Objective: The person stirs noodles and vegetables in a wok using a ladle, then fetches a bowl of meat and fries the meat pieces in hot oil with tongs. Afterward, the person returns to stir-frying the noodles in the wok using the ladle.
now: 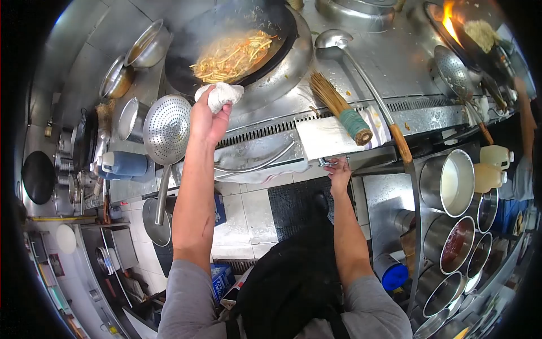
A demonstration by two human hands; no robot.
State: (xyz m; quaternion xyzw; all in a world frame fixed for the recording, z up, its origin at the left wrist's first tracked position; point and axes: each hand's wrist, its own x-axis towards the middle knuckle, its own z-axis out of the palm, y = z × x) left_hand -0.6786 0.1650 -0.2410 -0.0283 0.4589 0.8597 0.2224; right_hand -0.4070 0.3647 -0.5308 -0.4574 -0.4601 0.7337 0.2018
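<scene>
My left hand [210, 116] is closed on a folded white cloth [224, 97] at the near rim of a black wok [179, 70]. Noodles with shredded vegetables [234, 56] lie steaming in the wok. Below the stove's front edge, my right hand [339, 174] has its fingers closed round a small metal valve handle [327, 163]. Just above that hand are a white cloth [322, 138] and a bamboo brush [339, 107] bound in green. A long-handled ladle [367, 79] rests on the steel top to the right.
A perforated strainer [167, 127] and metal bowls [148, 44] stand left of the wok. Flames [449, 21] rise at another burner, upper right. Steel pots [456, 181] stand at the right, near a person's arm [526, 113].
</scene>
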